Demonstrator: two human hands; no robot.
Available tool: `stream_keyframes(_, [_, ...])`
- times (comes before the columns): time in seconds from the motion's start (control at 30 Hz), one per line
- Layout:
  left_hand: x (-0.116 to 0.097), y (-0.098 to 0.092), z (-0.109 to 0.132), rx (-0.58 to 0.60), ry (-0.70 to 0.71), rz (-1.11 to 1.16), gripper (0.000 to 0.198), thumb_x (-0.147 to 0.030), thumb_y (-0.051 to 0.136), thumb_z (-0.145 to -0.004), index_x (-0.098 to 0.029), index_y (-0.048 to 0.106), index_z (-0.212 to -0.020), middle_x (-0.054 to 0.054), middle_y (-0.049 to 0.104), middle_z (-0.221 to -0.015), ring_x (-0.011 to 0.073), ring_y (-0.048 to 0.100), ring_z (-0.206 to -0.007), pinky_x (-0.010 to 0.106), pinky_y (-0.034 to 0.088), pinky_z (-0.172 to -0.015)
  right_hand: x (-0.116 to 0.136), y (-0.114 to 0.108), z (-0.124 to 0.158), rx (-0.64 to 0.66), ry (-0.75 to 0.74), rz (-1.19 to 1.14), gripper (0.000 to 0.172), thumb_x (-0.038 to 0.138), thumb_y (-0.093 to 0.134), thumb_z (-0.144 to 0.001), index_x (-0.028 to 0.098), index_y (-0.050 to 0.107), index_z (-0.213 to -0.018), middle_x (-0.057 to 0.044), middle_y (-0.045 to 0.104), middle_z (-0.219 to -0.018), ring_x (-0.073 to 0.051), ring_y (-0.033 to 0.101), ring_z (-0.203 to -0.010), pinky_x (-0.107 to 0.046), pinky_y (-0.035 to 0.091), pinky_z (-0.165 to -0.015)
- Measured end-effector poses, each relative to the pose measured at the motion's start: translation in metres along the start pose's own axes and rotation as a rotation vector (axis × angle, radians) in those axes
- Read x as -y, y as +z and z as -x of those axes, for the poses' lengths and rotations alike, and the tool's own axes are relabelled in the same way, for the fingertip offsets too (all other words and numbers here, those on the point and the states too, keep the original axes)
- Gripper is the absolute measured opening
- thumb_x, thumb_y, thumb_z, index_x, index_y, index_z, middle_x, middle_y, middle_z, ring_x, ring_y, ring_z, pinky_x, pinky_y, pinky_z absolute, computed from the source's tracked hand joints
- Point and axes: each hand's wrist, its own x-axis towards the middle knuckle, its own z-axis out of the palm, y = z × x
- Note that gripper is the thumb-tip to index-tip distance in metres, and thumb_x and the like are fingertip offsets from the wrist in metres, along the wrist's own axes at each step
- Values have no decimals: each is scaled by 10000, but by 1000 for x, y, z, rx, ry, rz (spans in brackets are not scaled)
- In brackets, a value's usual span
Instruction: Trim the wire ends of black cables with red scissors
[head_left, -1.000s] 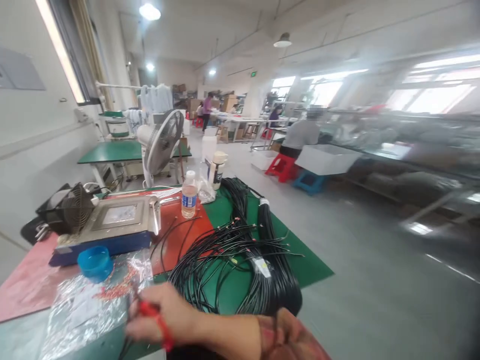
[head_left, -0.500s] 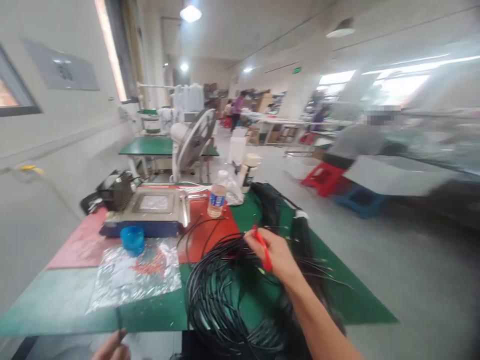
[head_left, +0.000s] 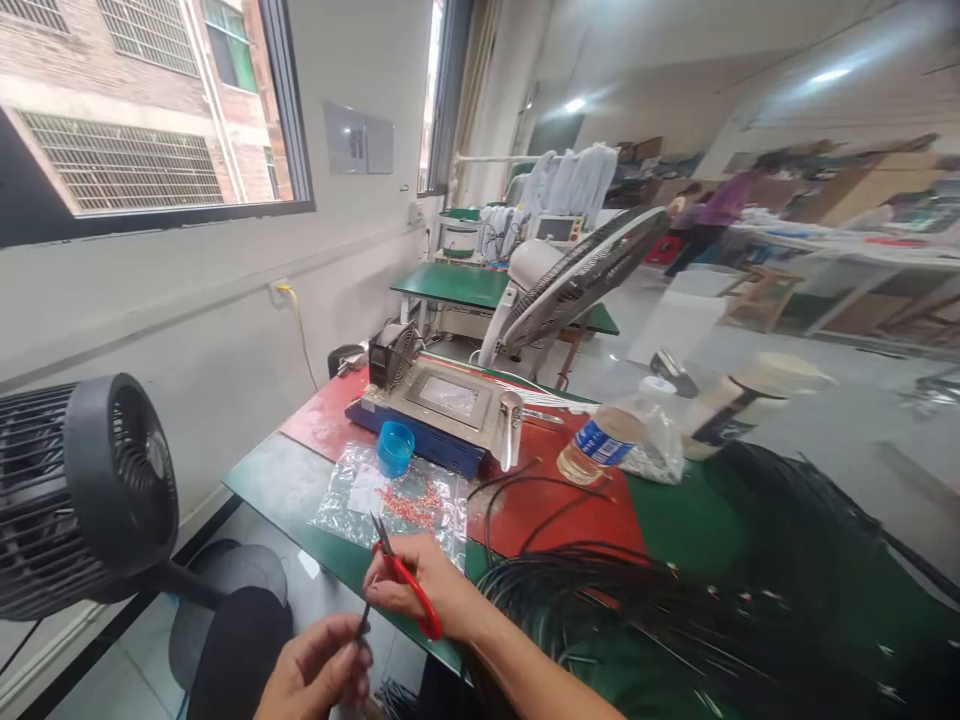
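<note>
A short black wire [head_left: 364, 622] now sits pinched in the fingers of the left hand [head_left: 319, 672], low before the table edge [head_left: 300, 520]; half a second ago that hand was barely in view. The right hand [head_left: 420, 590] has come back from the black cable pile [head_left: 675, 620] and closes around red-handled snips [head_left: 405, 585], tips just above the wire end — the work has moved from picking to trimming. Beyond lie a plastic bag [head_left: 352, 500] of small red bits, a blue cup [head_left: 394, 448] and a flat machine [head_left: 442, 410].

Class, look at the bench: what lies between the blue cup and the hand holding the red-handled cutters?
In the head view, a clear plastic bag strewn with small red pieces lies between the blue cup and the right hand gripping the red-handled cutters.
</note>
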Motion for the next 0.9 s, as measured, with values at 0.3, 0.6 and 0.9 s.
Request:
stream_keyframes(0.3, [-16,29,-22,47,-10,-31,343,-441,782,-595,-152,604,-645,-59,452,-489,-11,156,-368,190,65,-394,-30,6,-8,-113,148,-445,379,485,756,-552,147,591,-595,41,478,-509,-74,399,-474,-209,292,-484])
stream_keyframes(0.6, [-22,32,-31,-30,-42,-120,303,-402,723,-692,-148,677,-850,-51,418,-566,33,212,-464,154,127,-412,-25,-17,-5,-245,96,-101,467,607,568,-745,151,582,-640,41,422,-512,-85,367,-474,-218,263,-468])
stream_keyframes(0.9, [-30,27,-41,-55,115,-14,218,-349,686,-747,-157,672,-850,-16,573,-643,39,343,-493,141,273,-454,-20,-15,10,-119,120,622,499,618,549,-763,174,420,-576,31,412,-612,-100,341,-569,-238,180,-530])
